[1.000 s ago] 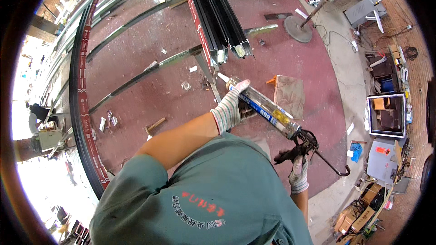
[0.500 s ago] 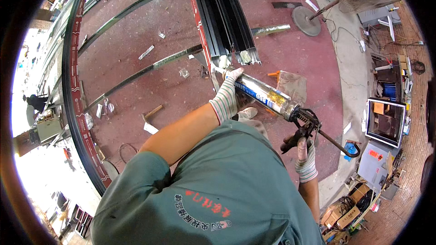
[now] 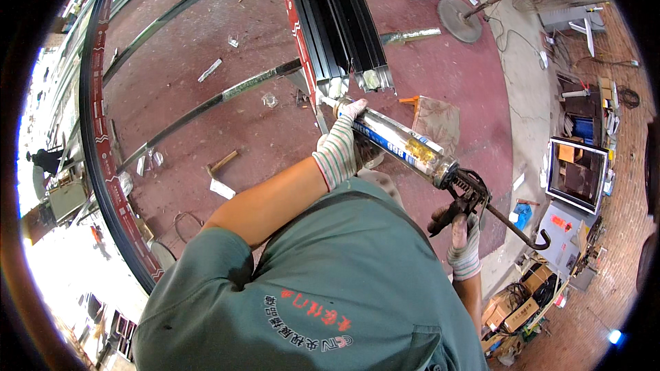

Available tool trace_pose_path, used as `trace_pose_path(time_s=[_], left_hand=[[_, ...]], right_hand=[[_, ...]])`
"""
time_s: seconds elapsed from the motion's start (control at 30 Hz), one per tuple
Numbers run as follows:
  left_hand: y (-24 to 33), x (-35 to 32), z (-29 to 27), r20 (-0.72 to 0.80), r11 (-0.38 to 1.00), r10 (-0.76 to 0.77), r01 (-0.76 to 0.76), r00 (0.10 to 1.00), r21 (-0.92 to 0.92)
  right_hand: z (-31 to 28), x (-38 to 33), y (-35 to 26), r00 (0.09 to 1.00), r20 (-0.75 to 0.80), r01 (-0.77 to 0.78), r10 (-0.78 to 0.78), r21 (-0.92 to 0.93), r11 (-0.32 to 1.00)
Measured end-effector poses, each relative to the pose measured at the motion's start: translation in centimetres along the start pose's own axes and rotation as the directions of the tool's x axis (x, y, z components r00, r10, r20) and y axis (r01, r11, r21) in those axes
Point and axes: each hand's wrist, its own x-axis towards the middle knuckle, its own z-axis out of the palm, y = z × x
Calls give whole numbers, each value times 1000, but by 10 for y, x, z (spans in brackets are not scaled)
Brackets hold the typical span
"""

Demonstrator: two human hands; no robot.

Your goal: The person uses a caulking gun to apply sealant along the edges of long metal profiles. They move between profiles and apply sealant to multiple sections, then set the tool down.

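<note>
My left hand (image 3: 339, 145), in a striped knit glove, is wrapped round the front of a caulking gun (image 3: 405, 144) with a clear barrel and a blue-and-white sealant tube inside. My right hand (image 3: 459, 239), gloved too, grips the gun's dark handle and trigger; its hooked rod sticks out to the right. At the gun's nozzle are the cut ends of black aluminium profiles (image 3: 337, 20), which stretch away from me. Pale material shows in their hollow ends. The nozzle tip meets or nearly meets the left profile end; contact I cannot tell.
A long profile with red film (image 3: 103, 144) runs along the left, joined by dark cross bars (image 3: 227, 93). A hammer (image 3: 223, 163) lies on the red floor. At right stand a pedestal fan (image 3: 459, 19), a framed panel (image 3: 579, 177) and a grey cabinet (image 3: 560, 233).
The view has shifted slightly, so the floor things sit a little further left. Both hands keep their hold on the caulking gun, its nozzle staying by the profile ends.
</note>
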Motion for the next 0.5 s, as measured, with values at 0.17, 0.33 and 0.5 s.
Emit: trace_pose_path(time_s=[0.17, 0.33, 0.5], left_hand=[[1, -2, -6, -13, 998, -32, 31, 999, -58], [7, -8, -4, -1, 983, -85, 84, 996, -162], [-4, -1, -10, 17, 977, -1, 4, 1000, -212]], right_hand=[[29, -17, -27, 989, 111, 119, -100, -183, 976], [28, -19, -26, 993, 103, -59, 53, 58, 997], [11, -33, -4, 985, 3, -172, 173, 154, 973]])
